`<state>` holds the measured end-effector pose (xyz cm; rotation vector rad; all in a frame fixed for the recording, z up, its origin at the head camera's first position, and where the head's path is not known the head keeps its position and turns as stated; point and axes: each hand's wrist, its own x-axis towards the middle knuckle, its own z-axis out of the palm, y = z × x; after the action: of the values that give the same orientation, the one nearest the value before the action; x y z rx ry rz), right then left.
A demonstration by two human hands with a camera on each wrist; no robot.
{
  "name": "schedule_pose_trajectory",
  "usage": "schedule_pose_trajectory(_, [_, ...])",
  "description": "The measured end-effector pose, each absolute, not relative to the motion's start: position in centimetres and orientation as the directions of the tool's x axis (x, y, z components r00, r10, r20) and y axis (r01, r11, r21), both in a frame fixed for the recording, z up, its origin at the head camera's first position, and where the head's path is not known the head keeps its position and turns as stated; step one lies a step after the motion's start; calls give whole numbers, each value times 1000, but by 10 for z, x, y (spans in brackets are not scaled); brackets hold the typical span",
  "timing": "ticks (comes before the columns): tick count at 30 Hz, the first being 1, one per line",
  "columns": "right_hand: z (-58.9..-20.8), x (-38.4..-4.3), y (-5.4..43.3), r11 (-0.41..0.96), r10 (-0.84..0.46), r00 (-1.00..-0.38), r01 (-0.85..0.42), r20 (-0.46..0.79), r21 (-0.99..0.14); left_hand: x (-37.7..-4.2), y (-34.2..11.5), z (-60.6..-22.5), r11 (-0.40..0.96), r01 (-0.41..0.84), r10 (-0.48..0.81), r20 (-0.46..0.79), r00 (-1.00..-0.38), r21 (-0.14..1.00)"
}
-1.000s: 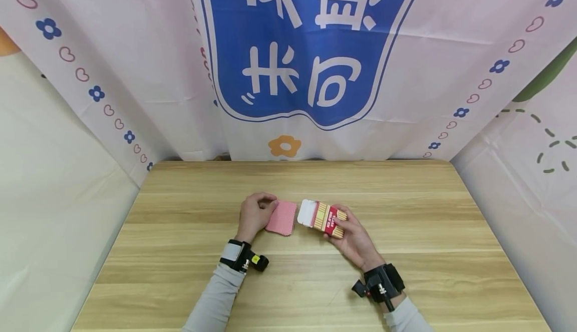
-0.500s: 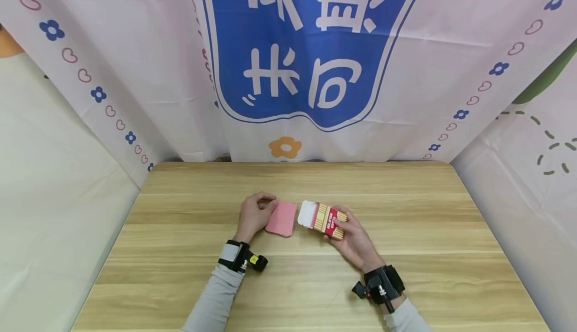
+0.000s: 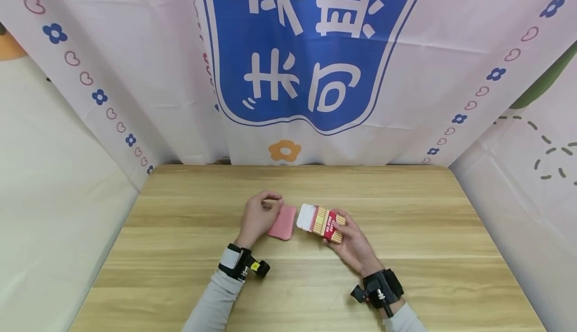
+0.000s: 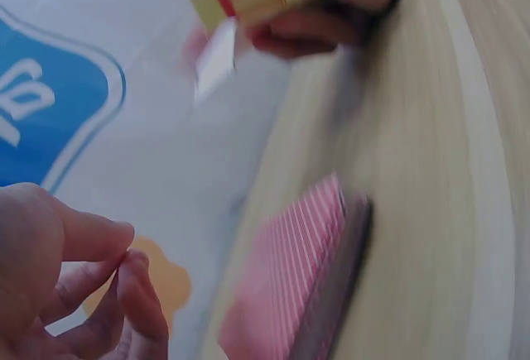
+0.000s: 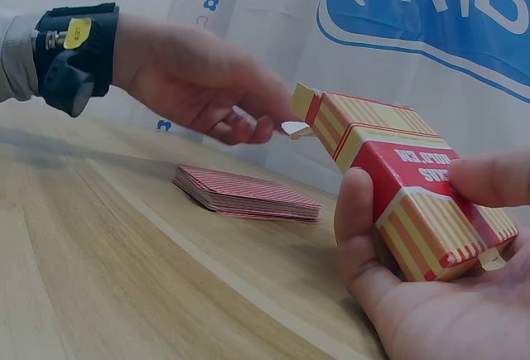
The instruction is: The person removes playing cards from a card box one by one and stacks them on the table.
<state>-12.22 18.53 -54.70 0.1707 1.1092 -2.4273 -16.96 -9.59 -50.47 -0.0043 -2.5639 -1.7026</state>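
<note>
My right hand grips a yellow-striped playing-card box with a red label, thumb across its front. The box is tilted, and its white flap stands open toward the left. A deck of playing cards, pink-patterned backs up, lies stacked on the table left of the box. Just above the deck, apart from it, is my left hand. Its fingers are loosely bent, with thumb and fingertips close together in the left wrist view; nothing shows between them. The box's inside is hidden from me.
A wooden table lies under both hands. Behind it hangs a white cloth with a blue printed sign and flowers, meeting the table's back edge. Pale cloth covers both sides. Each wrist wears a black strap with a small camera.
My left hand has lifted off the deck's upper left edge and shifted slightly right over it. The right hand and box have stayed nearly still. The head view has tilted a little.
</note>
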Motion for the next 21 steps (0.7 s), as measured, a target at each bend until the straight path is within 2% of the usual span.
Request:
schedule_pose_trajectory(4, [-546,-123,185,-573,-350,-888,454,-298,-682,-162,-83,-493,331,136,43,128,-991,934])
schedule_pose_trajectory(8, [-545,-122,185,-575,-358,-884,462,-300,-675,-151,-70,-485,274,183,120,155,-981,944])
schedule_pose_trajectory(15, [-549,-121,186,-579,-365,-882,467,-299,-669,-137,-50,-484,335,220,276,128,-953,916])
schedule_pose_trajectory(21, [-547,-122,187,-568,-369,-882,463,-292,-680,-136,-45,-489,346,189,318,74,-945,919])
